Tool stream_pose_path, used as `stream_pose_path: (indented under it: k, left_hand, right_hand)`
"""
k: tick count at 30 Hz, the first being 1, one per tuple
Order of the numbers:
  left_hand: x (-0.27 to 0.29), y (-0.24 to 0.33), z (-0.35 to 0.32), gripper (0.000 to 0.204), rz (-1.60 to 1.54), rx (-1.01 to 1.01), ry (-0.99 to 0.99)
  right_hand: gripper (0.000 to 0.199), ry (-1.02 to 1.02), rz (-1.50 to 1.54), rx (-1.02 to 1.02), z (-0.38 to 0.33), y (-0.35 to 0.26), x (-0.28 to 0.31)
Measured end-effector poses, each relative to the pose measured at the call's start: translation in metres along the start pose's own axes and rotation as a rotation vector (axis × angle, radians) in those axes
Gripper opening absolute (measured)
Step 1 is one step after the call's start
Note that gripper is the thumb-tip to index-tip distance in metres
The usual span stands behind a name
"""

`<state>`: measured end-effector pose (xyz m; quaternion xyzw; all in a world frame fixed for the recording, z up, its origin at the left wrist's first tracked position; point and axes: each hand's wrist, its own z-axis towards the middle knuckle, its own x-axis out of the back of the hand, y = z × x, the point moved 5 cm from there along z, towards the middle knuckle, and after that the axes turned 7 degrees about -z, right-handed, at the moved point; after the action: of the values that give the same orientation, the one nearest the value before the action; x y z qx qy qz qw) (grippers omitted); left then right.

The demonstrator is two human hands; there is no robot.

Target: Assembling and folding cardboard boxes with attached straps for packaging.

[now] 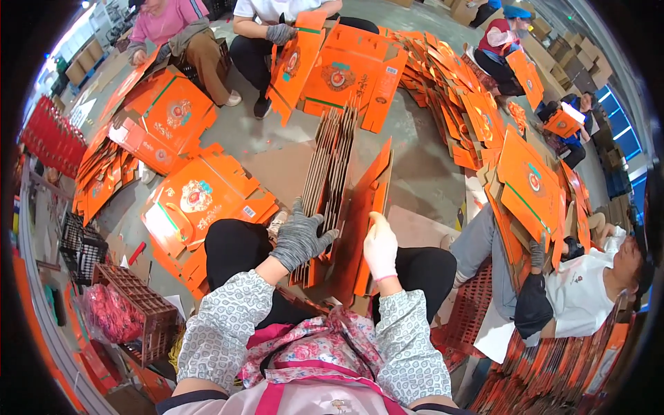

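Note:
Between my knees a stack of flattened orange cartons [330, 159] stands on edge, its brown corrugated edges facing up. My left hand [303, 238], in a grey knit glove, is closed over the stack's near left part, thumb on the right side. To the right, apart from the stack at the top, a flattened orange carton [368, 207] stands tilted. My right hand [381, 245], in a white glove, grips its right edge, fingertips partly hidden. The lower ends of the cartons disappear between my legs.
Flattened cartons lie left [200, 197], and a long heap [449, 97] curves away at the far right. Co-workers with cartons sit ahead and at right, one in a white shirt [584, 297] close by. A brown crate [149, 311] stands left beside a pink bag [111, 311].

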<state>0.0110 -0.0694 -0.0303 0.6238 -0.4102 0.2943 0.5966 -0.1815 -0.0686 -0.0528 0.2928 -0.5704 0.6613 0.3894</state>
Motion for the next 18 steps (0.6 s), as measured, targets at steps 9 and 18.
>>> stream_pose_path:
  k: [9, 18]
  left_hand:
    - [-0.029, 0.010, 0.000, 0.034, 0.012, -0.133, 0.022]
    - [-0.015, 0.011, -0.003, 0.044, 0.012, -0.114, 0.030]
  right_hand:
    - [0.039, 0.060, -0.128, 0.063, 0.091, -0.021, 0.003]
    - [0.078, -0.180, -0.063, -0.227, 0.109, -0.026, -0.020]
